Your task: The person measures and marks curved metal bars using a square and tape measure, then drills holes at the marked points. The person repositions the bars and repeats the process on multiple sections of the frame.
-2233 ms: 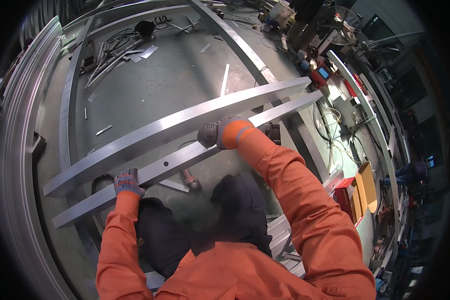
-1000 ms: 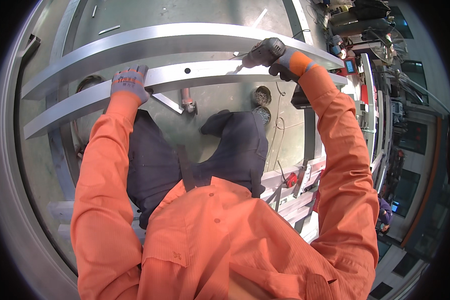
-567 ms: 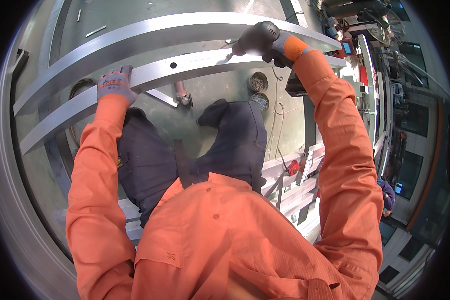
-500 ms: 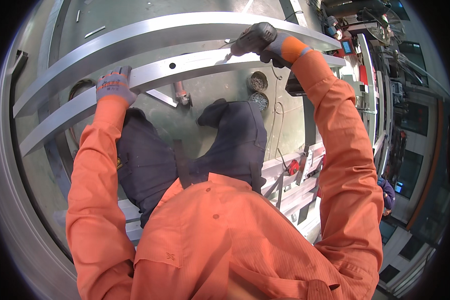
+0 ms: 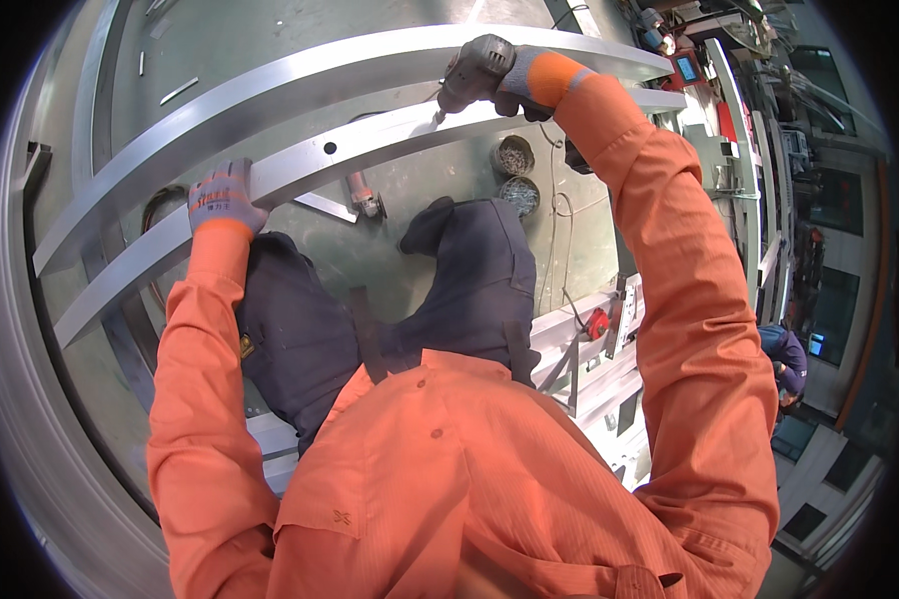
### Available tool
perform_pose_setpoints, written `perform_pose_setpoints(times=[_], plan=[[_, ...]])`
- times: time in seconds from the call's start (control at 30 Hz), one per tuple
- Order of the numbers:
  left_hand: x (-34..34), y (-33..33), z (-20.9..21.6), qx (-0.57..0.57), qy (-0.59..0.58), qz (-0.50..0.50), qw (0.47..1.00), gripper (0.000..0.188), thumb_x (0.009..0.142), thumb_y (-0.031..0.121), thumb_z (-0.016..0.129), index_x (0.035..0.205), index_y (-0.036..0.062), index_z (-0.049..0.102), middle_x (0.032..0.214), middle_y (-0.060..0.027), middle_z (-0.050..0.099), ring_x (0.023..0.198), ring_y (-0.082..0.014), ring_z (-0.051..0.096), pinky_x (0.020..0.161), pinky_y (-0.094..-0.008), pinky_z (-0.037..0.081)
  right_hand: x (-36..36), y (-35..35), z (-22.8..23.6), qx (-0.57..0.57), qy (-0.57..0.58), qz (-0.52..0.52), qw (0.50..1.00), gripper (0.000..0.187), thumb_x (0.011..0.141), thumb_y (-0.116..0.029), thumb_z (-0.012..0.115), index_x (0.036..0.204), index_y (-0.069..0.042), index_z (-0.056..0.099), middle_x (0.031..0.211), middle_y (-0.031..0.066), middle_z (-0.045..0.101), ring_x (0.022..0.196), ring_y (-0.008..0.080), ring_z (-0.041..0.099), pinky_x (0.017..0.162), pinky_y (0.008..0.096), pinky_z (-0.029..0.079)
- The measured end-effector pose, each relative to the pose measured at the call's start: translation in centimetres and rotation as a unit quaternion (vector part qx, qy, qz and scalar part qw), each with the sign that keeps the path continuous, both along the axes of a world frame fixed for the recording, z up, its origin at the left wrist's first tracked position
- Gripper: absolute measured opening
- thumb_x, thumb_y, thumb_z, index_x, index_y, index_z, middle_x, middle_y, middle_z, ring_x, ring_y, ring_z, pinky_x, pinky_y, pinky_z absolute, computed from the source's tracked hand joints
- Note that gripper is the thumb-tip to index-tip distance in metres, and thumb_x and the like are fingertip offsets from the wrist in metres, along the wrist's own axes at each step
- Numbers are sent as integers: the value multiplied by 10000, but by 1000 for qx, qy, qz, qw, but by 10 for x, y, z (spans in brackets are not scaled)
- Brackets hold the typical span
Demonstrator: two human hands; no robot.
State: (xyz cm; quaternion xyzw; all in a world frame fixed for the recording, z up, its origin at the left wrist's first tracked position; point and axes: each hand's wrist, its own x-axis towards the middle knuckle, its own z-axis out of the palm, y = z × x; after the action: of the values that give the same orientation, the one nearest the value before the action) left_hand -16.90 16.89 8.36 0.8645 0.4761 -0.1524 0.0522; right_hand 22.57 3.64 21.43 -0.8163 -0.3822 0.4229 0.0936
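Observation:
In the head view, my left hand (image 5: pixel 228 200), in a grey and orange glove, is closed over the nearer silver metal beam (image 5: pixel 290 170), left of a round dark hole in its top face. My right hand (image 5: pixel 531 85), gloved alike, grips a dark cordless drill (image 5: pixel 477 72). The drill's bit end points down and left onto that beam's upper face, right of the hole; whether it has entered the metal is too small to tell. A second silver beam (image 5: pixel 300 80) runs alongside just beyond, past the drill.
Below the beams, an angle grinder (image 5: pixel 365 197) lies on the floor beside a metal strip (image 5: pixel 327 207). Two round tubs (image 5: pixel 514 155) of small fasteners stand near a trailing cord (image 5: pixel 567 230). Metal profiles (image 5: pixel 599 384) lie to my right, and another person (image 5: pixel 786 361) is at far right.
The view has shifted a little, and the drill has tilted slightly in my right hand. Its bit end stays at about the same place on the beam; my left hand keeps its hold.

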Motion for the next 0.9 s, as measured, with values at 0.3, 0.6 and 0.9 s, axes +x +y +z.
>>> perform_pose_setpoints(times=[0.3, 0.6, 0.9], plan=[[9, 0, -3, -1, -18, -9, 1000, 695, 714, 320, 847, 1350, 192, 601, 1324, -75, 664, 1261, -300, 630, 1071, -449, 477, 14, 43, -56, 17, -205, 515, 832, 393, 801, -130, 794, 1165, -58, 663, 1005, 74, 687, 892, 228, 675, 752, 394, 557], [5, 2, -7, 1, -4, 7, 1000, 719, 719, 323, 850, 1377, 187, 594, 1288, -115, 696, 1247, -321, 646, 1068, -462, 490, -18, 33, -14, -118, -67, 231, 963, 250, 901, -283, 677, 772, -72, 721, 606, 99, 626, 495, 220, 586, 436, 409, 453], [10, 1, -8, 4, -3, 9, 1000, 737, 715, 321, 852, 1395, 199, 595, 1315, -115, 686, 1252, -337, 644, 1078, -458, 489, -2, 52, -57, -34, -138, 440, 887, 266, 873, -311, 691, 751, -77, 725, 603, 85, 633, 501, 207, 598, 460, 408, 471]])
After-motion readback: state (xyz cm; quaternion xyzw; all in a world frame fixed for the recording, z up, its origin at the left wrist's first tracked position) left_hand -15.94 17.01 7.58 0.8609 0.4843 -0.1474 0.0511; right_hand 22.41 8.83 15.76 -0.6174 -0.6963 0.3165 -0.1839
